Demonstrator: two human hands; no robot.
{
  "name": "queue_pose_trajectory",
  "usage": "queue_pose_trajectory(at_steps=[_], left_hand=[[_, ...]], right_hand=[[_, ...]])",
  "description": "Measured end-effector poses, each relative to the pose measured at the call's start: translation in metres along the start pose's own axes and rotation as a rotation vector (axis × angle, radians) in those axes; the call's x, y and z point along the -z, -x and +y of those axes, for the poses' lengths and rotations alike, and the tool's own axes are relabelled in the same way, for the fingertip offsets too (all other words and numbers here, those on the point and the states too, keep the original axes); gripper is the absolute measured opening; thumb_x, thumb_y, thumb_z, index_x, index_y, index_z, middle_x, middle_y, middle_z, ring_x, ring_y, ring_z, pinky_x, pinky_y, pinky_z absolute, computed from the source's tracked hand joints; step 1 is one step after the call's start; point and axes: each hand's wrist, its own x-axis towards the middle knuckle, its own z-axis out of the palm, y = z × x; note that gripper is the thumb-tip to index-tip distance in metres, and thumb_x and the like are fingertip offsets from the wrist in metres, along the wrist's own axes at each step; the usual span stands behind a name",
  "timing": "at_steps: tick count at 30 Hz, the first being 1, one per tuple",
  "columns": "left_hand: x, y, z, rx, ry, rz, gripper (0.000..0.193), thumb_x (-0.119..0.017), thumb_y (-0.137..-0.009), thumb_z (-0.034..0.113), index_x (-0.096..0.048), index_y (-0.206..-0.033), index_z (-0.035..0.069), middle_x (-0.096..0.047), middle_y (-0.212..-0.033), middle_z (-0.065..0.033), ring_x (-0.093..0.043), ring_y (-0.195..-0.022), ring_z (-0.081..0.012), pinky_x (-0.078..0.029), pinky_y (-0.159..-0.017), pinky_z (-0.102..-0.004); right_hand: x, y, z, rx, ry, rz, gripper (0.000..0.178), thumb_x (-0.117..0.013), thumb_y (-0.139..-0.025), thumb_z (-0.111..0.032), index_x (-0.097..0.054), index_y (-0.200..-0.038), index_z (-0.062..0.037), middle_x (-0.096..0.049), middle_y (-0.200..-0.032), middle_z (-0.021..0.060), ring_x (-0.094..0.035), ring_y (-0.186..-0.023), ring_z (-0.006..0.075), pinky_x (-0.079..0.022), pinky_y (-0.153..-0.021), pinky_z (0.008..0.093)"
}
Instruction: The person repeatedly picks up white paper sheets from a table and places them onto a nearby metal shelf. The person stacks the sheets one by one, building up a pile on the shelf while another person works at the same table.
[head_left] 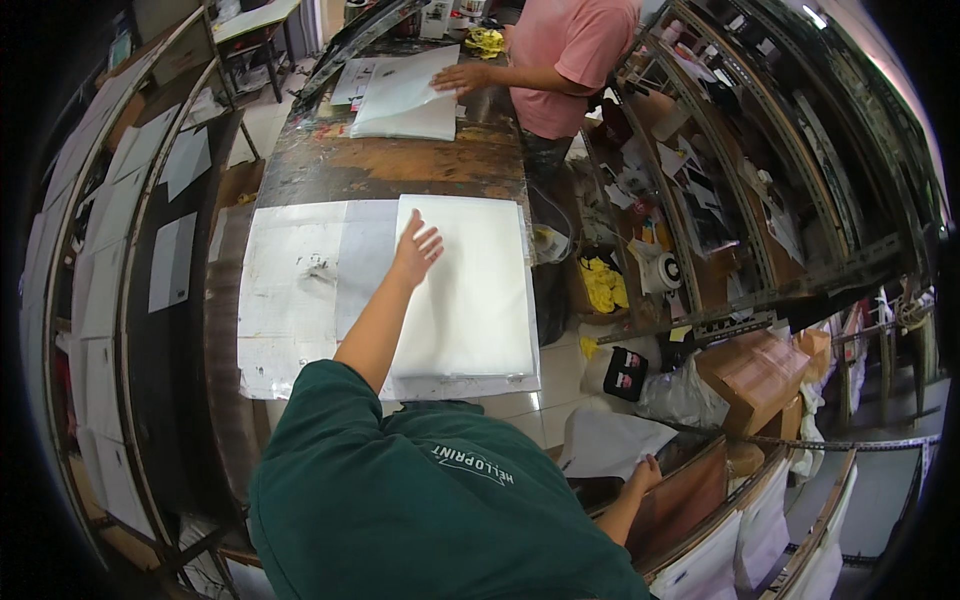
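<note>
My left hand (416,252) is raised over the left part of a stack of white sheets (470,300), its fingers spread and holding nothing. Whether it touches the stack, I cannot tell. Out to my right, my right hand (642,478) pinches the edge of a thin white sheet (610,442). That sheet hangs beside a dark wooden rack (690,500). Under the stack, flattened white cardboard (285,300) with dark smudges covers the near end of the table.
Across the stained wooden table (400,165), a person in a pink shirt (570,60) rests a hand on another sheet stack (405,100). Racks with printed sheets (172,262) line my left. Cluttered shelves (690,180) and a cardboard box (755,378) stand at right.
</note>
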Motion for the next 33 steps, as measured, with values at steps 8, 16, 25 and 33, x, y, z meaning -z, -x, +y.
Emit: queue_pose_trajectory(at_steps=[8,16,25,33], left_hand=[[0.059,-0.166,0.052,0.033,0.307,0.133,0.113,-0.073,-0.063,0.059,-0.012,-0.143,0.007,-0.037,-0.133,-0.0175,-0.039,-0.119,-0.0302,-0.045,-0.088,-0.0447],[0.151,-0.249,0.119,-0.868,-0.639,0.909,0.045,-0.07,-0.069,0.023,-0.054,-0.106,0.003,-0.062,-0.091,-0.0142,-0.06,-0.08,-0.028,-0.05,-0.068,-0.0418],[-0.07,-0.109,0.022,-1.204,-0.475,0.482,0.049,-0.067,-0.078,0.009,-0.045,-0.117,-0.009,-0.061,-0.099,-0.0211,-0.061,-0.086,-0.0268,-0.05,-0.076,-0.0371],[-0.158,-0.052,-0.036,-1.005,-0.53,0.182,0.07,-0.065,-0.083,0.012,-0.024,-0.137,-0.007,-0.055,-0.106,-0.0201,-0.056,-0.09,-0.0257,-0.048,-0.077,-0.0369]], right_hand=[[0.023,0.043,-0.032,0.25,0.028,-0.053,0.034,-0.053,-0.075,0.006,-0.061,-0.107,0.0073,-0.064,-0.103,0.0155,-0.061,-0.092,0.0209,-0.046,-0.083,0.0314],[0.026,0.028,-0.126,0.557,0.27,-0.121,0.041,-0.051,-0.063,0.001,-0.066,-0.101,-0.0007,-0.065,-0.099,0.0193,-0.061,-0.097,0.0309,-0.048,-0.085,0.0363],[0.209,-0.018,-0.314,0.607,0.441,-0.111,0.043,-0.047,-0.06,0.005,-0.068,-0.098,-0.0005,-0.068,-0.093,0.0153,-0.063,-0.089,0.0232,-0.049,-0.08,0.0328],[0.419,-0.047,-0.43,0.444,0.251,0.309,0.035,-0.052,-0.068,-0.001,-0.066,-0.1,0.0006,-0.066,-0.08,0.0115,-0.061,-0.059,0.0177,-0.051,-0.051,0.0305]])
